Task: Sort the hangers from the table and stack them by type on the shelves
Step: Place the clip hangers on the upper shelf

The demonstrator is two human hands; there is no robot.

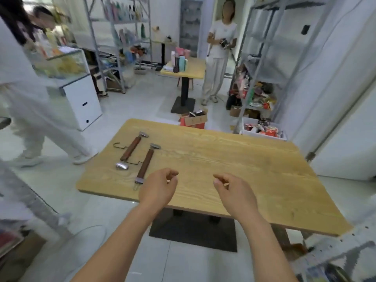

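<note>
Hangers [145, 166], two alike and apparently the last unsorted, lie on the left of the tabletop [234, 159], while left hand [157, 187] and right hand [236, 192] hover empty above its near edge, fingers [172, 172] loosely curled.

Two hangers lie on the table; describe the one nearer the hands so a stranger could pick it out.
Find the wooden table; two wood-bar clip hangers lie on its left part. The near hanger is the right-hand one, its lower clip almost at the left hand. The far hanger sits farther left and back.
</note>
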